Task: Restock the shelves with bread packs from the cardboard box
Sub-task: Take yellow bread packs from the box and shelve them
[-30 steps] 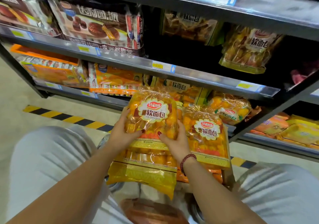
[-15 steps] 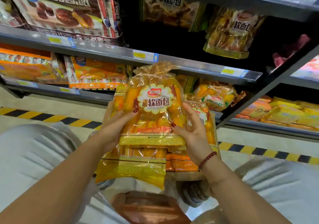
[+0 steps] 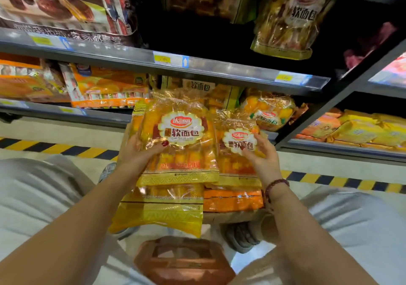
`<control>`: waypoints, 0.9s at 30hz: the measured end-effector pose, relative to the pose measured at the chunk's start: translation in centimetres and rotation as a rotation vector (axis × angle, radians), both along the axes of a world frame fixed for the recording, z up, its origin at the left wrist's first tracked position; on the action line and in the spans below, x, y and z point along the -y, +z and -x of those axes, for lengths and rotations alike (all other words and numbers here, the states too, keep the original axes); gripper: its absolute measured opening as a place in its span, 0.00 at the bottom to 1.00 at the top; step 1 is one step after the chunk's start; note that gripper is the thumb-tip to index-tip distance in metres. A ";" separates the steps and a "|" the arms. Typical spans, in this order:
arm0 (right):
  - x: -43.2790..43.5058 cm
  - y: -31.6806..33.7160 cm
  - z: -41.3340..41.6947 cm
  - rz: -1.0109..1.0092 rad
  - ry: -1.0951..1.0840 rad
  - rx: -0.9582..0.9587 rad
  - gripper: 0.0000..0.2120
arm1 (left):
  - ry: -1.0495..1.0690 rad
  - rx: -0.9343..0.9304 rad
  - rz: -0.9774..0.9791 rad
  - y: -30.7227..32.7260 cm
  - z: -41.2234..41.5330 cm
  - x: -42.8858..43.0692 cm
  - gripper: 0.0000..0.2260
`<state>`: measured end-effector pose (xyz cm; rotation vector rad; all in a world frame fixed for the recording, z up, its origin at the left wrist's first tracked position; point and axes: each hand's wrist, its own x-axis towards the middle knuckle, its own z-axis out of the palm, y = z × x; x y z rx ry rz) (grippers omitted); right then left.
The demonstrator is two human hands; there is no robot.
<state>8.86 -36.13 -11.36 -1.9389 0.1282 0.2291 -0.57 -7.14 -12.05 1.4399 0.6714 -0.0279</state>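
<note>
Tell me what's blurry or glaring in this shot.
Head view: the price tags on the shelf edge are blurred beyond reading; glare streaks the held bread pack in the left hand; wide-angle distortion slants the shelves; the trouser legs smear.

left hand (image 3: 140,153) gripping bread pack (image 3: 180,144), right hand (image 3: 261,155) on second pack (image 3: 237,153)

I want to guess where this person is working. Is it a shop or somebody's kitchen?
Most likely a shop, such as a supermarket aisle. Metal shelves carry yellow price tags along their edges, many sealed snack packs fill them, and the left hand holds a bread pack for restocking.
</note>
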 end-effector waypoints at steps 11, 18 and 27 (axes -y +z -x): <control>3.4 -3.8 -1.8 0.096 -0.163 -0.483 0.35 | -0.019 -0.052 0.056 -0.7 -0.1 -0.3 0.43; 3.4 -2.8 -1.4 0.040 -0.163 -0.432 0.36 | -0.032 -0.067 0.039 -0.9 -0.3 -0.3 0.43; 3.1 -1.8 -0.3 0.183 -0.129 -0.168 0.36 | 0.031 -0.080 0.033 -0.9 -0.4 0.2 0.33</control>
